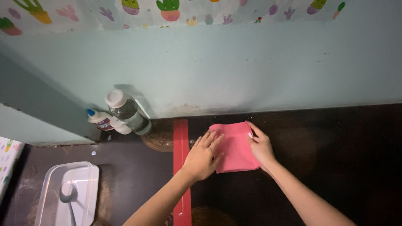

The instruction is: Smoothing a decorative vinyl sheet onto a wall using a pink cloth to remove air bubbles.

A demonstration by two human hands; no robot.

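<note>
Both hands work at folding the pink cloth [234, 146] on the dark tabletop [335, 167]: left hand [204, 157] presses flat and open, right hand [260, 146] pinches its edge. The fold seems to need smoothing.

Two hands show, the left hand [204, 155] and right hand [261, 146], both on one pink cloth [233, 146] at the frame's centre. Two bottles stand at the upper left: one clear bottle [127, 111] and one glue bottle [105, 121]. One red tape strip [181, 167] runs down the middle, and one clear tub [67, 193] with one spoon [68, 199] sits at the lower left.
</note>
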